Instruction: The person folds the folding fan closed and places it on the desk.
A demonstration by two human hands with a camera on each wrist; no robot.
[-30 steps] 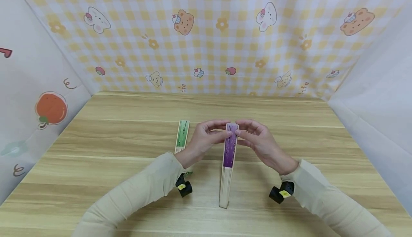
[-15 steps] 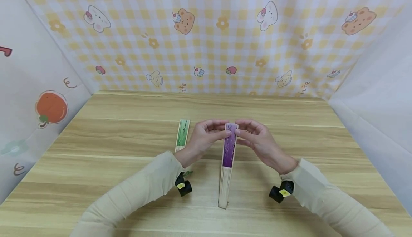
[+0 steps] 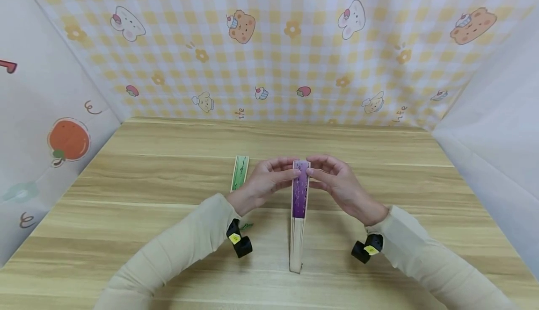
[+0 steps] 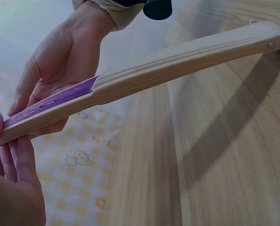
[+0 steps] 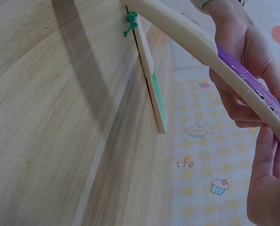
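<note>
A folded purple hand fan [image 3: 299, 198] with pale wooden ribs slants up from the table. Its riveted end is down toward the person, and its purple end is raised between both hands. My left hand [image 3: 269, 179] pinches the left side of that end, thumb on top and fingers beneath. On the right side, my right hand [image 3: 341, 183] pinches it the same way. In the left wrist view the fan [image 4: 144, 70] casts a shadow on the table. A folded green fan [image 3: 240, 172] lies left of the left hand, its lower part hidden under that wrist.
The wood-grain table [image 3: 147, 174] ends at a yellow checked curtain [image 3: 273, 57] behind. White cloth walls [image 3: 497, 104] stand on both sides. A green tassel [image 5: 131, 21] shows on the green fan's riveted end.
The purple fan's lower end has shifted very slightly to the right. Both hands keep their pinch on its upper end, and the left forearm has moved up a little.
</note>
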